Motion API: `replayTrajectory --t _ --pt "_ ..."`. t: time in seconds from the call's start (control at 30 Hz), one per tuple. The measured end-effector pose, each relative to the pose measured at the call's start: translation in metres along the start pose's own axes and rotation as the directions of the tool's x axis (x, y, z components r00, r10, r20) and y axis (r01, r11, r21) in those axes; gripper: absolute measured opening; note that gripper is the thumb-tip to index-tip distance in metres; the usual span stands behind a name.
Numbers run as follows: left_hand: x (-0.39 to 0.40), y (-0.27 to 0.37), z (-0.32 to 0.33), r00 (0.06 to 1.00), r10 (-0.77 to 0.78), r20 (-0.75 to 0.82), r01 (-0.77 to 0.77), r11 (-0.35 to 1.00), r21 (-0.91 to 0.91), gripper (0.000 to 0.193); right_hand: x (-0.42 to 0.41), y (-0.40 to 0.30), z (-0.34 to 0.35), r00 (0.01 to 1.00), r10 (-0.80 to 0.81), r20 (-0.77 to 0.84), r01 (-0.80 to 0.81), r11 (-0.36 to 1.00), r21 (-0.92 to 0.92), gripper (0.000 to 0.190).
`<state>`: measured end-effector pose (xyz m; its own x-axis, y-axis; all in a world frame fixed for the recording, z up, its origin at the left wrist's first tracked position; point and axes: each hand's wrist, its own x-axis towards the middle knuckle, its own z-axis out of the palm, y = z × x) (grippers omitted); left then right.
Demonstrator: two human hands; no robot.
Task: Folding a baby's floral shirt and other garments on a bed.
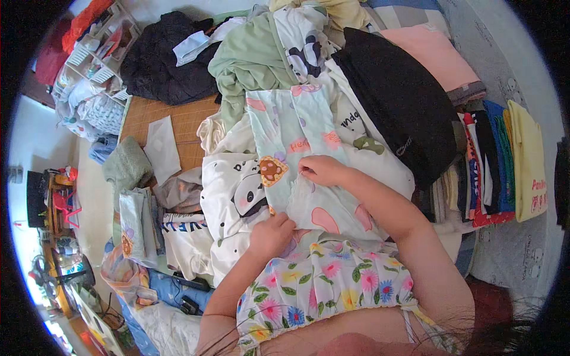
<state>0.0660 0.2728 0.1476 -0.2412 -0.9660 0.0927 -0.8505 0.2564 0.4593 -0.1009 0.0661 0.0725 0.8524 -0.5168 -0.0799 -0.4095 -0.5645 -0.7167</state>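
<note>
A pale mint printed garment [311, 120] with pink shapes and a brown biscuit motif lies lengthwise before me, on top of a white panda-print cloth [236, 178]. My left hand [274, 233] grips the garment's lower left edge. Higher up and to the right, my right hand [323, 170] pinches its fabric at a fold, the fingertips curled together. The garment's near end lies close to my flowered top [329, 285], and its exact cut cannot be told.
A black folded cloth item [396, 107] lies right of the garment, near a pink pillow [427, 58] and a row of folded clothes [485, 160]. Green bedding [249, 58] and a black garment [164, 62] lie beyond. Folded clothing [136, 222] stands left; a white basket [100, 62] is far left.
</note>
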Motion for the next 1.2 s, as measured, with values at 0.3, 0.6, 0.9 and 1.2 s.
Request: replayTrajectory --t 0.3,0.6,0.9,1.2 --pt "-0.014 -0.005 -0.007 0.959 0.247 -0.14 -0.219 0.957 0.188 0.02 0.001 -0.019 0.001 0.995 0.094 0.035 -0.089 0.99 -0.111 0.015" --pt "0.012 0.001 -0.006 0.949 0.308 -0.071 -0.302 0.95 0.082 0.019 -0.036 0.01 -0.022 0.977 -0.064 -0.201 0.016 0.972 -0.234 0.031" --pt "0.0 -0.01 0.001 0.944 0.33 0.006 -0.329 0.943 -0.05 0.016 -0.061 0.008 -0.03 0.998 0.055 -0.013 -0.051 0.793 -0.607 0.04" --pt "0.055 -0.004 -0.007 0.966 0.253 -0.045 -0.257 0.961 -0.104 0.028 -0.102 -0.041 -0.022 0.993 -0.074 0.093 0.108 0.89 -0.443 0.055"
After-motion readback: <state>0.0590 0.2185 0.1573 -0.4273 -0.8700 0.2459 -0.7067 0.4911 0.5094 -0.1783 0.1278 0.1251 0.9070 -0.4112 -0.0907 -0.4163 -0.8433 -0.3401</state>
